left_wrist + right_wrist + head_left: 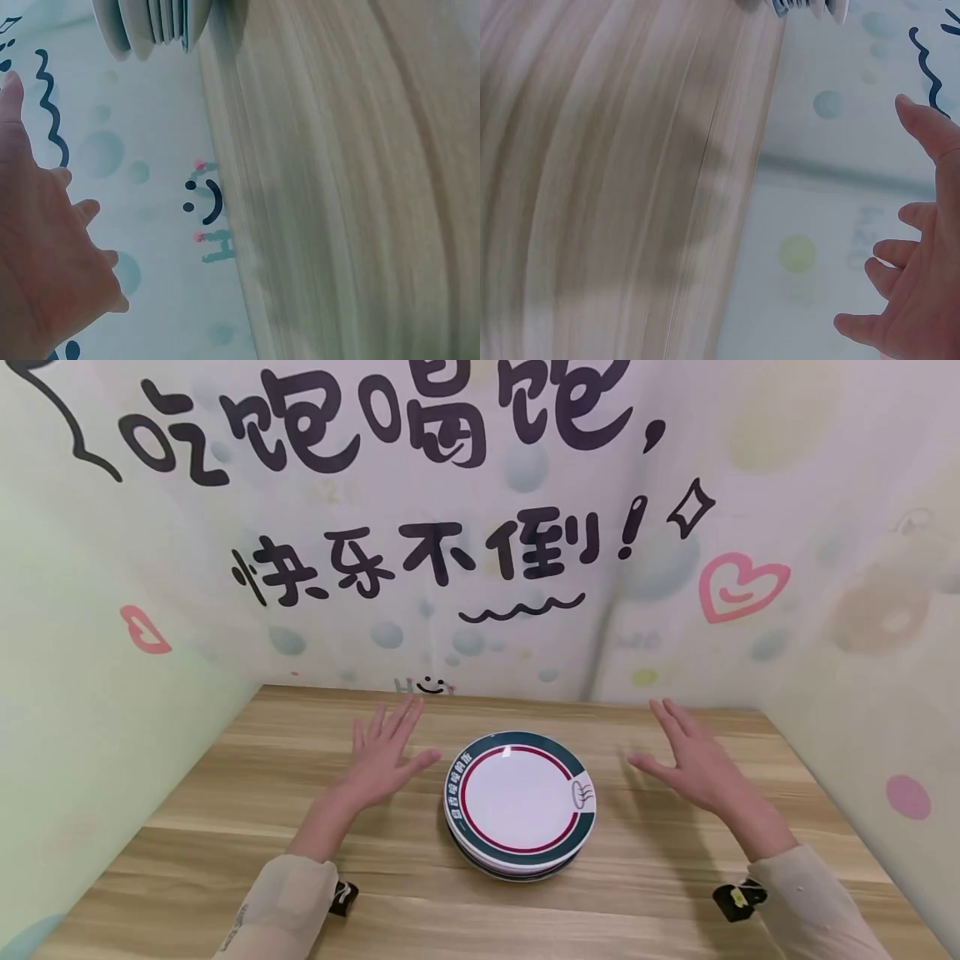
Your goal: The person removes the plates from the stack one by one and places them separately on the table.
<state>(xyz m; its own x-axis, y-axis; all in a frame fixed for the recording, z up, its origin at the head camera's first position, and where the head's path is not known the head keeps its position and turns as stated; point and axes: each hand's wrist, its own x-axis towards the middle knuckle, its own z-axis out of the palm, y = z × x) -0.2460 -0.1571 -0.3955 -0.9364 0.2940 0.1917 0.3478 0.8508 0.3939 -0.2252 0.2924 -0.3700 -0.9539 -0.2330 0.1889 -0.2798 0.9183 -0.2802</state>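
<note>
A stack of round plates (517, 797) stands on the wooden table; the top one is white with a dark green rim, a red ring and printed characters. To the left of the stack, my left hand (382, 764) hovers with fingers spread, thumb pointing toward the plates but apart from them. My right hand (697, 764) is held to the right of the stack, farther off, its fingers extended and holding nothing. The left wrist view catches the stacked plate edges (157, 22) at the top, beyond the left hand (52, 247). Only a sliver of plates (810, 7) shows in the right wrist view.
The wooden table (300, 893) meets a white back wall (450, 643) with large black characters and pink hearts. Pale side walls (97, 718) close off the left and right. Dark wrist cameras (738, 900) sit at the sleeve cuffs.
</note>
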